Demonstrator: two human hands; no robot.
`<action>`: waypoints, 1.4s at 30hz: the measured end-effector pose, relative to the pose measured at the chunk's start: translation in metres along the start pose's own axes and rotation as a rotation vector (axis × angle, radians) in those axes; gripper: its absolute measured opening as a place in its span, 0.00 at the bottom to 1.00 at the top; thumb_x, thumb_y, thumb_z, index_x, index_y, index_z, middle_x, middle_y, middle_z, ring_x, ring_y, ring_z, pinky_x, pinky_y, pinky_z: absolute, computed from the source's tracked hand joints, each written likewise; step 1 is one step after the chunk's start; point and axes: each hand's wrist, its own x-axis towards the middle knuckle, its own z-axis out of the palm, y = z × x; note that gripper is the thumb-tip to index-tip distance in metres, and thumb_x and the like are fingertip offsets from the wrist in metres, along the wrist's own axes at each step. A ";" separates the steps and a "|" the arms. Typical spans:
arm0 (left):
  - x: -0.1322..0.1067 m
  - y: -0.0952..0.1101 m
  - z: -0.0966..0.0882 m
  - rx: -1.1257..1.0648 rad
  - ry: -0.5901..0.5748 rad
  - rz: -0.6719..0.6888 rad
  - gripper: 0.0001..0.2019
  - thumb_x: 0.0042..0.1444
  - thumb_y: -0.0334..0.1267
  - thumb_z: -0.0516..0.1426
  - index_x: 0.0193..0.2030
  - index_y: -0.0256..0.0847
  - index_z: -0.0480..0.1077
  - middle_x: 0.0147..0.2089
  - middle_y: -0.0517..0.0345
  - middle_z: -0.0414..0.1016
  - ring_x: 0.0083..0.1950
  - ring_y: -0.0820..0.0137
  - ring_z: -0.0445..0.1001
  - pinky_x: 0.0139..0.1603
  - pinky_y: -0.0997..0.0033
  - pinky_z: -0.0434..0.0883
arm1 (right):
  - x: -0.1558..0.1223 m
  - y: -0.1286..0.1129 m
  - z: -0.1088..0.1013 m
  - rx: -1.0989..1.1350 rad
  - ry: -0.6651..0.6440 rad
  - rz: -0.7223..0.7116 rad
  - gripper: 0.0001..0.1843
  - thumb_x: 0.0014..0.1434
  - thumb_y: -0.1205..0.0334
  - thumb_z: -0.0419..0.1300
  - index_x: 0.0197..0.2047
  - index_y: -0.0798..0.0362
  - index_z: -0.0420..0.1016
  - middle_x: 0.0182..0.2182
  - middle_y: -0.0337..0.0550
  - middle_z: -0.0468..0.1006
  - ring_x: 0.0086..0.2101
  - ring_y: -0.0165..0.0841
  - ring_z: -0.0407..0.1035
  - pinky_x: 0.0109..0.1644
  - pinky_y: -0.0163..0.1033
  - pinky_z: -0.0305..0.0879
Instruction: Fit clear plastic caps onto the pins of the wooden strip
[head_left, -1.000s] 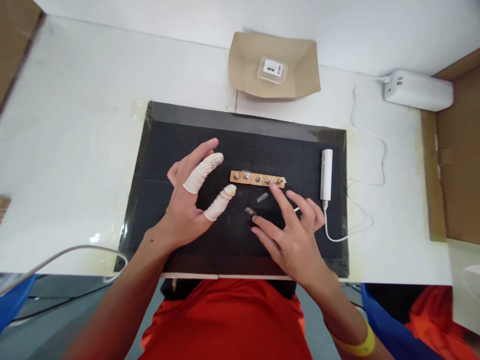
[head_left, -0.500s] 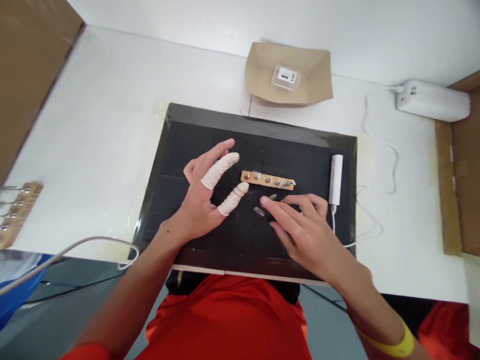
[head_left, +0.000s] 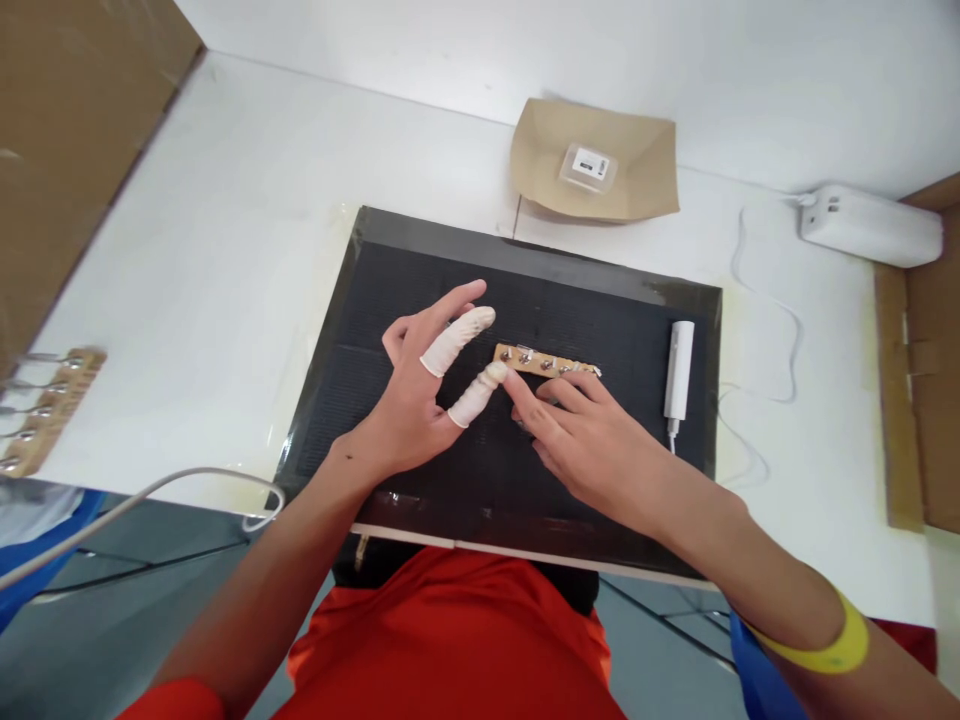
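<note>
Thumb cover (head_left: 474, 396) on the spread left hand (head_left: 409, 412) is seemingly meeting the right hand (head_left: 589, 435), whose grasp isn't showing; holding that thumb steady is probably helping.

"What's worn on the left grip (head_left: 411, 408)?"

"Wrinkled whitish covers (head_left: 457, 341) on the thumb (head_left: 448, 428) and index finger (head_left: 421, 379), each ending in a rolled rim."

"And the right forearm (head_left: 701, 515)?"

"A yellow band (head_left: 841, 653), lower right of the frame."

"Clothes?"

"A red-orange shirt (head_left: 450, 645) at bottom centre, a red sleeve (head_left: 178, 700) lower left, black cloth (head_left: 559, 583) at the waist."
</note>
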 end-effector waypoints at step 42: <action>0.001 -0.014 -0.002 -0.065 0.015 -0.092 0.29 0.68 0.39 0.61 0.73 0.57 0.61 0.76 0.47 0.63 0.67 0.50 0.76 0.71 0.38 0.67 | -0.022 0.058 -0.029 0.211 0.125 0.338 0.54 0.69 0.66 0.53 0.79 0.52 0.13 0.50 0.49 0.82 0.46 0.45 0.75 0.56 0.56 0.74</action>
